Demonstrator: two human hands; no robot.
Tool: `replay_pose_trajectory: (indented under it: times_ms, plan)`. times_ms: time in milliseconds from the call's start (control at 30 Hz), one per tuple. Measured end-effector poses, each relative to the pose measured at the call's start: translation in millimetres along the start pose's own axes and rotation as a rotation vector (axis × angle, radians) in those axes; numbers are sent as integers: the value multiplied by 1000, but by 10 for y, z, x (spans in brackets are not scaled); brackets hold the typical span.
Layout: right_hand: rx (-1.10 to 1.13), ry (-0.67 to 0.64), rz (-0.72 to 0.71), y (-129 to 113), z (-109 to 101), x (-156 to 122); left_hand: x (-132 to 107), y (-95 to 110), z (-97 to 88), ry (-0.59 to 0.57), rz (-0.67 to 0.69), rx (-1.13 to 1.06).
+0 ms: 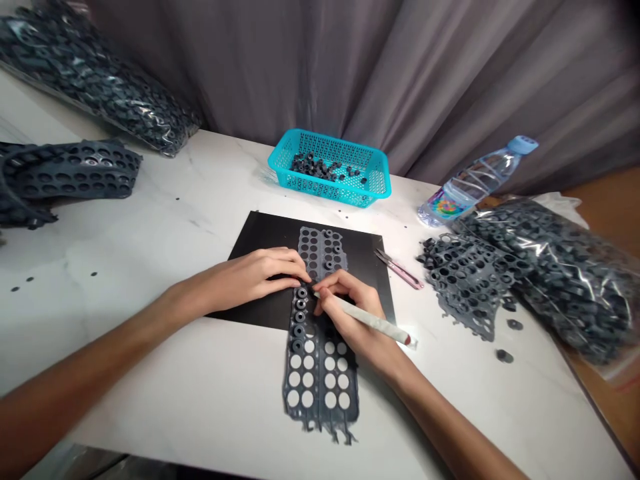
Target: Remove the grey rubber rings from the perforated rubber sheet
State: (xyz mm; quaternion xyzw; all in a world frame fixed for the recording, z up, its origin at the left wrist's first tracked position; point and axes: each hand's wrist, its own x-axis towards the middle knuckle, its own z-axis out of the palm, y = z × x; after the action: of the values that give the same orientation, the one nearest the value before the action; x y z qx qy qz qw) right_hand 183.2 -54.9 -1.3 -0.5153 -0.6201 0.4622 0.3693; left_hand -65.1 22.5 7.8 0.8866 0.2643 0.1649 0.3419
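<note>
A dark grey rubber sheet [320, 373] with rows of round holes lies lengthwise in front of me, its upper part on a black mat [265, 240]. Small rubber rings [299, 331] sit in a column along its left side; a few more are near its top right. My left hand [265, 273] reaches in from the left, thumb and fingertips closed together on the sheet beside the top of that column. My right hand [355, 310] grips a slim pen-shaped tool [377, 321] with a pale handle and reddish end. Its tip points at the left fingertips; the working end is hard to make out.
Behind the mat stands a turquoise basket [330, 193] holding small black pieces. Pink-handled thread snips [400, 270] lie at right, near a water bottle [470, 183], perforated rubber scrap [465, 287] and a filled plastic bag [565, 280]. Another bag [100, 80] and holed strips [75, 173] are left.
</note>
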Motion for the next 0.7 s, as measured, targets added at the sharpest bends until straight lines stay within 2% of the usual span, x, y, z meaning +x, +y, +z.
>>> replay_pose_trajectory:
  times_ms: [200,433,700]
  plan:
    - [11,-25,-18,80,7,9,-35,36,32,28,0,15]
    - [6,-27,-3,57,3,16,-38,17,80,69,5,5]
    - [3,-27,-1,44,13,12,-37,40,82,65,15,18]
